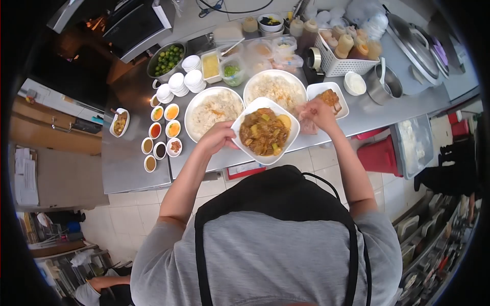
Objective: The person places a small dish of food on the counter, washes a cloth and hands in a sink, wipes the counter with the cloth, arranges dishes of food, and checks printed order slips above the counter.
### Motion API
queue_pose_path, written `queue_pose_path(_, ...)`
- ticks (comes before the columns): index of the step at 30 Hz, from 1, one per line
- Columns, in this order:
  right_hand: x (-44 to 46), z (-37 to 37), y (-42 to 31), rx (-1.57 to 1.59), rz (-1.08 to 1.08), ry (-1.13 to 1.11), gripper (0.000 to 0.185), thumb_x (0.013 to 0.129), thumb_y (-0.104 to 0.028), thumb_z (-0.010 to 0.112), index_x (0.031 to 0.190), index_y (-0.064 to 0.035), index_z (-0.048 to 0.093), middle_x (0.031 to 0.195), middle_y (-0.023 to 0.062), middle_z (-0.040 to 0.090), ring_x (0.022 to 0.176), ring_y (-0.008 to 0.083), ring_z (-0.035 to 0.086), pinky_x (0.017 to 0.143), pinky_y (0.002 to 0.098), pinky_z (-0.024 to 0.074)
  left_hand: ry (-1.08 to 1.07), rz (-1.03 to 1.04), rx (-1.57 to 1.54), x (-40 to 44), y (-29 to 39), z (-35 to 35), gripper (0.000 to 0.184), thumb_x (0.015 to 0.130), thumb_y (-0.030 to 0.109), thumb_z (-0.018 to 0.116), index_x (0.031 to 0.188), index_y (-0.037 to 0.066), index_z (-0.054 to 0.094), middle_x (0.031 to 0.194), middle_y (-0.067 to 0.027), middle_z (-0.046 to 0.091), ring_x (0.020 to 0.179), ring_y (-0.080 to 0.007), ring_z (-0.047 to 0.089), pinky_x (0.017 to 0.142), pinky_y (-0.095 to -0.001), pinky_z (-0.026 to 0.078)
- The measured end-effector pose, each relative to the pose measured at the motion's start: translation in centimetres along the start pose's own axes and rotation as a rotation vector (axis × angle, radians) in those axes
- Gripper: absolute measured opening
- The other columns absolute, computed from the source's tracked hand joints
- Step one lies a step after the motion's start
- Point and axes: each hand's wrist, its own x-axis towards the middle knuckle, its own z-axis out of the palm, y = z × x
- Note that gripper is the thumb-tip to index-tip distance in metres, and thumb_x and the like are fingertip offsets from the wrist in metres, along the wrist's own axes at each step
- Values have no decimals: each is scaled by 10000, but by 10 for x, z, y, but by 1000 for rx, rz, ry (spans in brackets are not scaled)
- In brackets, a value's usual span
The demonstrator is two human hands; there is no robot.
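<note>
My left hand grips the left rim of a square white bowl and keeps it tilted above the counter's front edge. Brown stew with yellow and green pieces fills the bowl. My right hand is closed, its fingers pinching a crumpled pinkish sheet; whether that is cloth or thin plastic I cannot tell. Just beyond the right hand is a white dish with browned, fried-looking pieces. Two large round plates of rice, a left one and a right one, lie behind the bowl.
Small sauce cups stand in rows at the left. Behind them are stacked white cups and a pot of green limes. A basket of squeeze bottles and a metal pot occupy the right. Another person's arm shows lower left.
</note>
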Motion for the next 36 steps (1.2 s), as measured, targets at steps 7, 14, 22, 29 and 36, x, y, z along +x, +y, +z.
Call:
queue_pose_path(7, 34, -14, 1, 472, 112, -374, 93, 762, -117, 623, 805, -42, 588, 791, 3, 597, 740, 75, 523, 670, 238, 430, -282, -123, 132, 81, -5, 44, 453, 659, 4, 439, 1102, -69, 494, 894, -137, 599, 669, -158, 619, 582, -263, 545)
queue_pose_path(14, 42, -38, -16, 368, -69, -797, 54, 759, -68, 606, 802, -36, 609, 841, 19, 613, 778, 114, 552, 735, 244, 426, -403, -191, 203, 107, 10, 98, 362, 647, -14, 456, 994, -81, 538, 840, -140, 595, 685, -184, 616, 599, -317, 554)
queue_pose_path(22, 48, -46, -34, 53, -173, -782, 143, 637, -102, 694, 708, -48, 582, 713, 35, 593, 681, 144, 561, 616, 262, 434, -425, -200, 190, 124, 11, 105, 376, 648, -18, 458, 1015, -72, 517, 881, -144, 579, 728, -189, 613, 615, -344, 557)
queue_pose_path(29, 72, -50, -44, -1, -255, -800, 154, 618, -84, 681, 685, -48, 547, 647, 51, 574, 614, 171, 548, 559, 301, 423, -346, -142, 222, 107, 27, 95, 470, 656, -9, 440, 1120, -66, 487, 905, -152, 590, 695, -183, 619, 600, -298, 551)
queue_pose_path(36, 76, -55, -54, -297, -335, -583, 162, 624, -81, 665, 667, -41, 514, 637, 65, 559, 606, 191, 535, 571, 302, 423, -224, -100, 128, 85, 30, 77, 474, 667, -12, 430, 1136, -62, 481, 916, -148, 599, 642, -175, 622, 563, -261, 546)
